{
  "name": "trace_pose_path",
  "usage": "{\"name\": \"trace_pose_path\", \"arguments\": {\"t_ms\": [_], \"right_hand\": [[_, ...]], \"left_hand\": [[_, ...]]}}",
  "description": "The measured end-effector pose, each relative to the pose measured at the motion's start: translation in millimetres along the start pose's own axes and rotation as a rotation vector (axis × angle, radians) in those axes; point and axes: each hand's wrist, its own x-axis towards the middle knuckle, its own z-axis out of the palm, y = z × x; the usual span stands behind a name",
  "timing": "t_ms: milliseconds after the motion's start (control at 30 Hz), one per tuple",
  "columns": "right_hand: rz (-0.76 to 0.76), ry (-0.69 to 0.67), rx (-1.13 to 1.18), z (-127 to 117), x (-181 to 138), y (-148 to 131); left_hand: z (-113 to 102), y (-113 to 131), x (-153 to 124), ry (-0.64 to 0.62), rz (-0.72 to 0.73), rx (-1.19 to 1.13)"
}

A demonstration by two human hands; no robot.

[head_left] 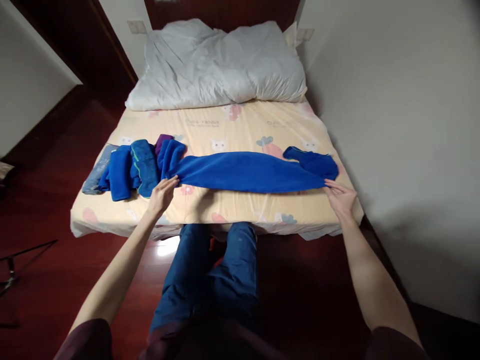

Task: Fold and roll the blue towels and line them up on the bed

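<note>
dim edges, white glare on floor [56, 200]

White bedding [221, 67] at 12 o'clock, dark headboard [225, 12] behind it, wall plates [136, 27] at 11 and 1 o'clock, thin black frame [11, 269] at 8 o'clock.

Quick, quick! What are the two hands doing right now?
Left hand: closed, pinching the left end of the long blue towel.
Right hand: closed, pinching the towel's right end.
</note>
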Motion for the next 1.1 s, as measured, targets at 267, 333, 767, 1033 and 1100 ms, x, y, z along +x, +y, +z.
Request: {"name": "trace_pose_path", "arguments": {"t_ms": [267, 333, 767, 1033, 1100], "right_hand": [[0.179, -0.315, -0.465, 5, -45, 75], [0.134, -0.340, -0.555, -1, -49, 86], [-0.207, -0.457, -0.803, -50, -88, 95], [-0.283, -0.287, -0.795, 24, -101, 25], [-0.315, -0.349, -0.762, 83, -101, -8]], "left_hand": [[79, -26, -69, -0.299, -0.263, 0.024], [84, -23, -75, -0.260, -0.363, 0.048], [67, -9, -129, -0.314, -0.103, 0.099], [72, 54, -67, -0.211, -0.036, 0.096], [93, 79, -33, -0.190, 0.001, 0.085]]}}
